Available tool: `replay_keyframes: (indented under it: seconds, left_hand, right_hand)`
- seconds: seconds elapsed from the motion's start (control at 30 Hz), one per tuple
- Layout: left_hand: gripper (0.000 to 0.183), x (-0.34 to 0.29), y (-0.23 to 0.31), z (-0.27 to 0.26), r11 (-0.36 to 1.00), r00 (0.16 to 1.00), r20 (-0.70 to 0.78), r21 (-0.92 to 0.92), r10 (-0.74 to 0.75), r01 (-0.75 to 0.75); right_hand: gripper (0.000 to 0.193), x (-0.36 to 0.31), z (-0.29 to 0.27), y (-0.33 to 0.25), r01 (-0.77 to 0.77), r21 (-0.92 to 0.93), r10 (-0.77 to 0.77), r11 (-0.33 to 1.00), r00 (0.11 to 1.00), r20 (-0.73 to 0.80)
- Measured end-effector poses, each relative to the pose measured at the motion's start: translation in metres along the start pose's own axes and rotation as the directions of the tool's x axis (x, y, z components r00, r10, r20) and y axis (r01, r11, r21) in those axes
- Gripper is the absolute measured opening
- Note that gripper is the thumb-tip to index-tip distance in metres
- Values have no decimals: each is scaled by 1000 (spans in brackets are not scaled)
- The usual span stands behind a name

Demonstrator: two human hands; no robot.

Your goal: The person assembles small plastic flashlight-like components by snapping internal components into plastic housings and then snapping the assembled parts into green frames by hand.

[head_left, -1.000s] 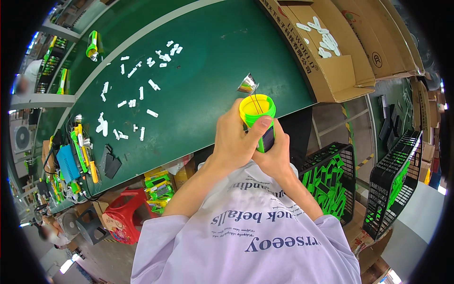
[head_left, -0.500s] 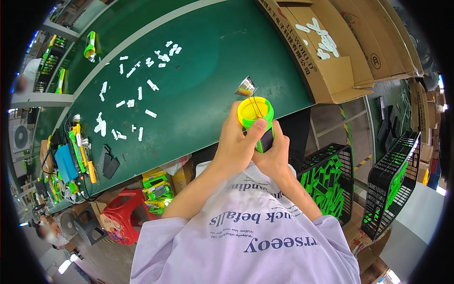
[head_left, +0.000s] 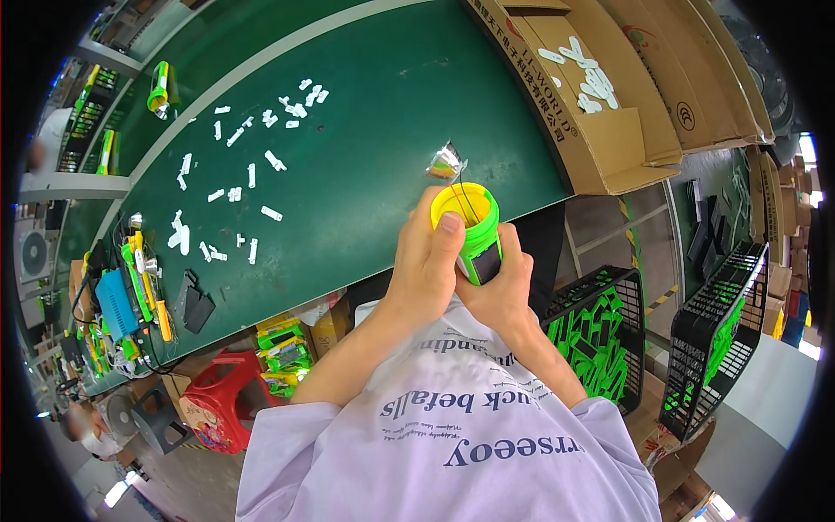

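In front of my chest I hold a flashlight body (head_left: 481, 245), yellow inside its round open mouth and green outside, with a dark panel on its side. My left hand (head_left: 424, 265) is wrapped round its left side, the thumb on the rim. My right hand (head_left: 503, 285) grips the lower part from the right. Thin wires rise out of the mouth to a shiny silver reflector cup (head_left: 444, 163), which hangs tilted just beyond the rim. The fingers behind the body are hidden.
Small white plastic parts (head_left: 252, 176) lie scattered over the green table (head_left: 365, 165). A cardboard box (head_left: 639, 139) with white pieces stands at the right. Black crates (head_left: 633, 348) of green parts are at my right; a red stool (head_left: 217, 400) is below left. Tools and a blue box (head_left: 116, 302) sit left.
My left thumb has moved from the near side of the flashlight's rim to its left side. The reflector cup has shifted slightly left and tilted differently. Both hands keep their hold.
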State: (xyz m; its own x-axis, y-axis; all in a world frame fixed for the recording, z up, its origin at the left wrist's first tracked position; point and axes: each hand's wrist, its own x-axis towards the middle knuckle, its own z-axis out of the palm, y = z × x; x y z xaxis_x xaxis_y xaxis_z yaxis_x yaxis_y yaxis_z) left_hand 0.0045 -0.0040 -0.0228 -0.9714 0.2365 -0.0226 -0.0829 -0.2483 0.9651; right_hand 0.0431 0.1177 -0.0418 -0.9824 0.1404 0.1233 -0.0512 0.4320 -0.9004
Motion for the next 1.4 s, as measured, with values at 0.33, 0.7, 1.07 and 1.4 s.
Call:
replay_keyframes:
  seconds: [0.33, 0.7, 1.07, 1.4]
  left_hand:
    - [40, 5, 4, 5, 863, 987, -70, 497, 147, -93]
    - [70, 7, -5, -22, 985, 984, 169, 168, -55, 26]
    - [48, 20, 12, -37, 868, 990, 133, 497, -50, -23]
    - [13, 113, 47, -218, 108, 922, -69, 994, 381, 30]
  right_hand:
    - [54, -2, 2, -4, -96, -4, 96, 995, 995, -6]
    - [45, 0, -3, -4, -530, 383, 402, 757, 839, 366]
    - [44, -10, 1, -7, -700, 693, 394, 173, 694, 603]
    - [44, -8, -4, -2, -636, 767, 264, 91, 758, 597]
